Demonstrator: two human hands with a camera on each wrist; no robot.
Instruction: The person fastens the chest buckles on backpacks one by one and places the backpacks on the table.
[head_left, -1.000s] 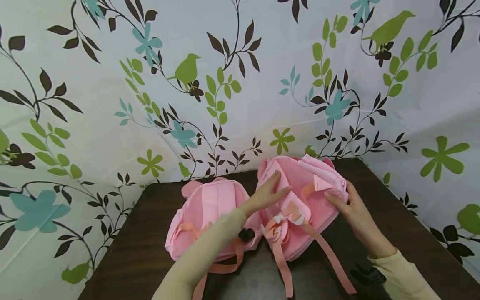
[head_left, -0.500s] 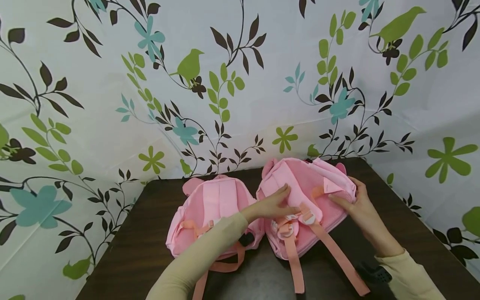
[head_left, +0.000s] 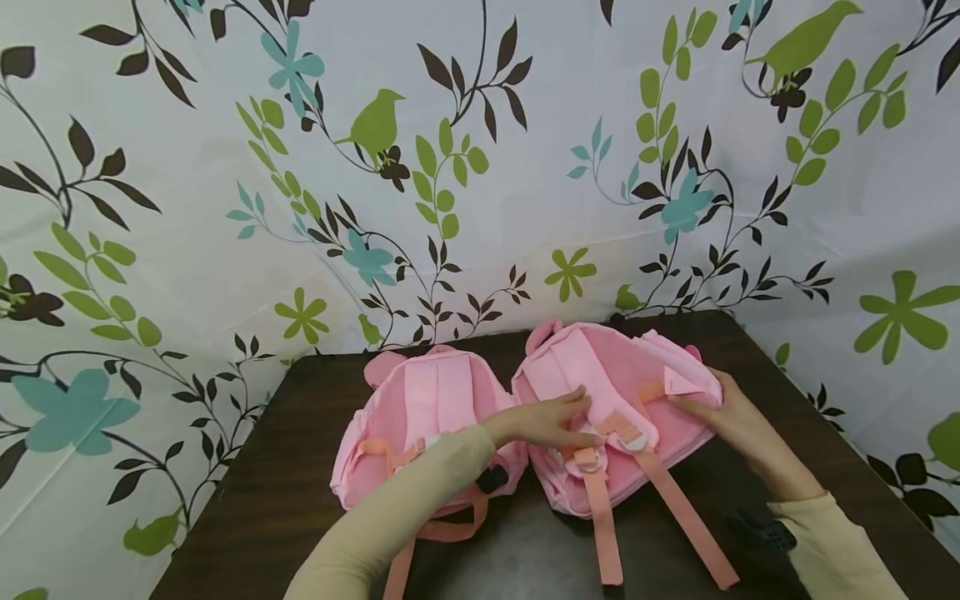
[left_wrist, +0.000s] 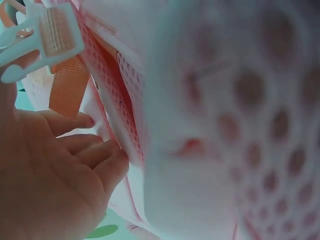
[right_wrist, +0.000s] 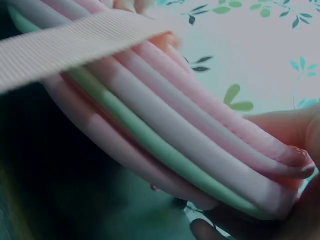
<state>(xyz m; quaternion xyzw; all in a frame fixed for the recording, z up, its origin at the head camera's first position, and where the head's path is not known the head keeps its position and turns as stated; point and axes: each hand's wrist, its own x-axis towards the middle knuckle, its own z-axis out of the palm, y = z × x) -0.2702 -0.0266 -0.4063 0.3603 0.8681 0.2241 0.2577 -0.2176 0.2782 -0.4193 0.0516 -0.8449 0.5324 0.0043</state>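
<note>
Two pink backpacks are on the table, straps facing up. My right hand [head_left: 738,421] grips the bottom corner of the right backpack [head_left: 626,354], thumb on the back panel and fingers underneath; in the right wrist view its thumb [right_wrist: 285,125] lies over the piped side [right_wrist: 190,145]. My left hand [head_left: 547,419] rests on that backpack's shoulder straps by the white strap buckles, fingers extended. Up close in the left wrist view, a white plastic buckle [left_wrist: 60,35] with orange webbing [left_wrist: 70,87] hangs beside my left fingers [left_wrist: 107,160], which touch the pink mesh edge.
The left backpack [head_left: 438,392] lies next to it, partly behind my left forearm [head_left: 405,500]. Orange webbing ends [head_left: 690,517] trail toward the front of the dark wood table [head_left: 255,467]. A patterned cloth [head_left: 510,200] hangs behind the table's back edge.
The right backpack has shifted right and tilted lower, with my right hand moving along with it. My left hand has slid down the straps toward the buckles, and the webbing ends have swung right.
</note>
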